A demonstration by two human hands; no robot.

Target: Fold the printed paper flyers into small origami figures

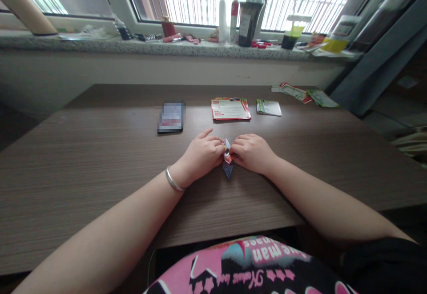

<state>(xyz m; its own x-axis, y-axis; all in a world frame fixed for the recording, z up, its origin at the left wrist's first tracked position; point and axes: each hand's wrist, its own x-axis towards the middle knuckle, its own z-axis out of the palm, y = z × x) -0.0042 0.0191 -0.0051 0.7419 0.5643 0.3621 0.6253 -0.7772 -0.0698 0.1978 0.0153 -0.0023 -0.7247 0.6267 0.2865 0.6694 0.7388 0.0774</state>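
Note:
A small folded paper piece (228,160), narrow and pointed, printed in blue, red and white, stands on the brown wooden table (100,160) between my hands. My left hand (202,154), with a silver bangle on its wrist, pinches the piece from the left with curled fingers. My right hand (251,151) pinches it from the right in the same way. Both hands rest on the tabletop near the middle.
A phone (171,117) lies face up beyond my left hand. A red-and-white printed leaflet (230,108), a green one (268,107) and more leaflets (305,94) lie further back. The windowsill (100,45) holds bottles, cups and small items. The table's front edge is near my body.

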